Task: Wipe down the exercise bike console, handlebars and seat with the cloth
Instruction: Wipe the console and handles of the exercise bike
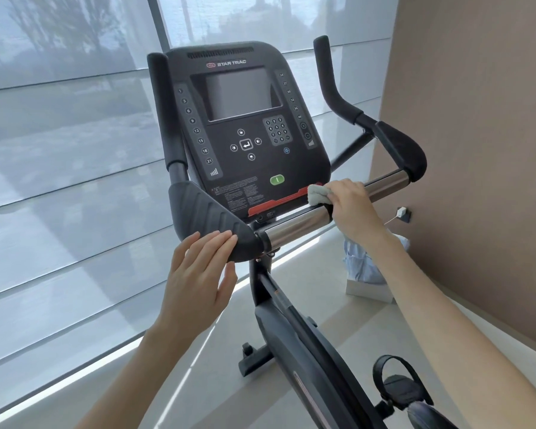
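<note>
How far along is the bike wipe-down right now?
Done: nothing provable; the console shows no wipe marks either way. In hand: the right hand grips the cloth against the chrome handlebar, while the left hand rests flat on the left grip pad. Left: likely the upright grips; the seat is not clearly in view.

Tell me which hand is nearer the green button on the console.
Right. The right hand holds the cloth on the chrome bar, just below and right of the green button; the left hand rests lower left on the black handlebar pad.
</note>
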`<state>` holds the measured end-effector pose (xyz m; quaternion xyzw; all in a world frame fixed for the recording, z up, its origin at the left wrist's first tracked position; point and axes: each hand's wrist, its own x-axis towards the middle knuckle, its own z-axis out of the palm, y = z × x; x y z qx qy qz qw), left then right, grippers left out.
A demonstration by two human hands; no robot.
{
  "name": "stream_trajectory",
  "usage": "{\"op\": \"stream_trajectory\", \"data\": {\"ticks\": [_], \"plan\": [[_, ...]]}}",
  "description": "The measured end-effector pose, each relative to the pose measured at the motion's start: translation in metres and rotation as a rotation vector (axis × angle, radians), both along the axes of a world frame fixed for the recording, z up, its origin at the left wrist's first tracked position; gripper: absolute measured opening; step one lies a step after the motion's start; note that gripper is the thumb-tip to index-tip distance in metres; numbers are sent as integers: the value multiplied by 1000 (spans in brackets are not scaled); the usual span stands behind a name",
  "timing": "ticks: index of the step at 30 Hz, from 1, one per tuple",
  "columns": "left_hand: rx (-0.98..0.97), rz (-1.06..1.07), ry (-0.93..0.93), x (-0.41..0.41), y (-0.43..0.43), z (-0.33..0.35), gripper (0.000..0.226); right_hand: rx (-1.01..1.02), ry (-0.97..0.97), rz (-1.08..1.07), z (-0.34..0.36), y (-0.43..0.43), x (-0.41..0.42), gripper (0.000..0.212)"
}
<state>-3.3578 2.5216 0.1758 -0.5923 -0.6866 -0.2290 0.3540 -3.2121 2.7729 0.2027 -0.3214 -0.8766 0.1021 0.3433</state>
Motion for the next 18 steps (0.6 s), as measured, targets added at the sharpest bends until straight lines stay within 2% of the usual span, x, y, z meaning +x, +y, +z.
{"op": "stream_trajectory", "data": {"ticks": [4, 9, 13, 18], "plan": [[-8, 8, -17, 0, 0, -1, 36, 39, -77, 90, 7, -28, -11, 26], [-6, 9, -32, 3, 1, -1, 37, 98, 89, 283, -1, -90, -19, 30], [6, 3, -29, 5, 1, 0, 37, 100, 183, 312, -18, -114, -22, 34], [-13, -26, -16, 6, 9, 2, 36, 208, 194, 222, -28, -74, -5, 45]]}}
